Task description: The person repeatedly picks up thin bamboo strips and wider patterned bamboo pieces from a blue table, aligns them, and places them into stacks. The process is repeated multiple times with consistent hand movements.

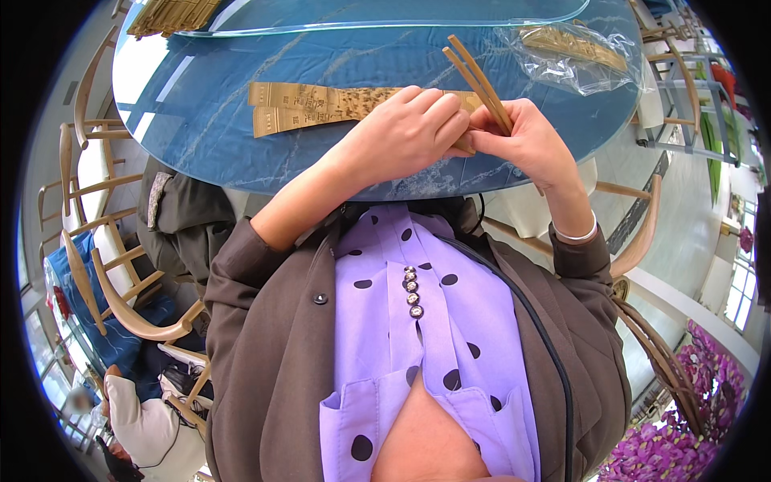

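A pair of wooden chopsticks [482,80] slants up and to the left from my right hand [526,143], pinched between thumb and fingers. My left hand [414,124] is closed right beside it, fingers curled. A bit of gold-brown shows under its fingertips, but I cannot make out what it grips. Two flat gold paper chopstick sleeves [289,107] with dark printing lie on the blue table, one overlapping the other. Their right part runs behind my left hand.
The round blue marbled table [217,153] carries a clear glass turntable [385,28] at its far side. A clear plastic bag [574,60] with gold packets lies at the right. Gold sleeves [173,16] are stacked far left. Wooden chairs [132,313] stand around.
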Demonstrator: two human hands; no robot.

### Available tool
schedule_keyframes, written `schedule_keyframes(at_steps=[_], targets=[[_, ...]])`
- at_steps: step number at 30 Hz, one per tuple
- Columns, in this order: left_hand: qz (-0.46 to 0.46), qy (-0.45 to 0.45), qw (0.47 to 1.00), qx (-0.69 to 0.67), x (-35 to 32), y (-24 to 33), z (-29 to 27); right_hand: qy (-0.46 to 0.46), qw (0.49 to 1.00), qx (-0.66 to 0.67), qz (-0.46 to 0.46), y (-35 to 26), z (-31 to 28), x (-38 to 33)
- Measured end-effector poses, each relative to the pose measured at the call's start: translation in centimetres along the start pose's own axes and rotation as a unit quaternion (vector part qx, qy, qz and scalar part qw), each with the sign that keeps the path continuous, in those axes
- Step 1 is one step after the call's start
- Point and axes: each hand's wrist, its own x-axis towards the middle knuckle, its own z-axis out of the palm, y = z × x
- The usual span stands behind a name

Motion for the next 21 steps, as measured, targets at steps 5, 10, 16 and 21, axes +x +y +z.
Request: schedule_keyframes(at_steps=[5, 10, 16, 21], targets=[[-0.001, -0.02, 0.999, 0.03, 0.07, 0.29, -0.62, 0.019, 1.0, -0.022, -0.007, 0.17, -0.21, -0.11], [0.029, 0.05, 0.992, 0.111, 0.59, 0.01, -0.41, 0.019, 1.0, 0.005, -0.018, 0.19, -0.39, -0.4], [0.001, 0.001, 0.999, 0.041, 0.11, 0.25, -0.32, 0.03, 0.999, -0.036, -0.023, -0.03, -0.55, -0.1], [-0.033, -0.007, 0.999, -0.016, -0.17, -0.2, 0.15, 0.021, 0.998, -0.046, -0.028, -0.02, -0.81, 0.25]])
